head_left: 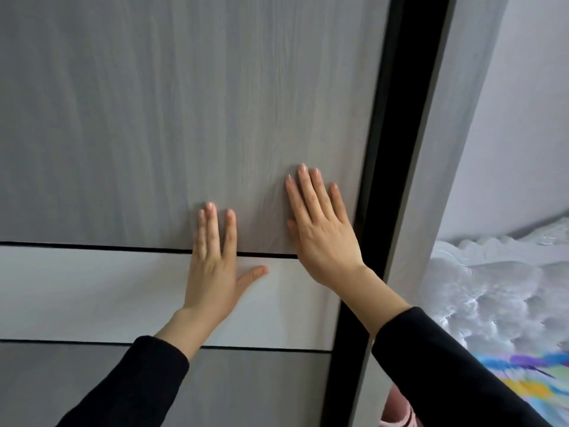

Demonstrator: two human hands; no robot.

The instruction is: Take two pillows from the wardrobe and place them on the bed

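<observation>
A: At the wardrobe door (184, 118), both palms lie flat on the grey panel, fingers spread. The left hand (215, 266) crosses the dark seam above the pale band (92, 291); the right hand (323, 238) sits higher, just beside the door's black edge strip (397, 149).

B: Holding anything?

A: No. Each hand is splayed and empty, pressing on the surface and closed around nothing. It looks like a sliding door, and I'd judge the palms are there to shove it sideways, since no handle shows.

B: And the pillows?

A: None in view. Count is zero of two. They are presumably behind this door, but the inside is hidden, so I cannot say which shelf.

B: The bed?

A: The bed (508, 303) is at the right, past the wardrobe's side panel (437, 180), with a white ruffled cover and a bright patterned cloth (529, 380) at its near edge. Something pink (400, 411) sits low by the wardrobe; too cut off to name.

B: How will the pillows handle?

A: By guess only: light, soft and bulky. They should squash rather than slip. I'd pinch each at a corner or hug it across the middle, one per arm. Nothing fragile, so they can simply drop onto the bed.

B: Tally?

A: Two hands, one door, one bed, no pillows yet.
</observation>
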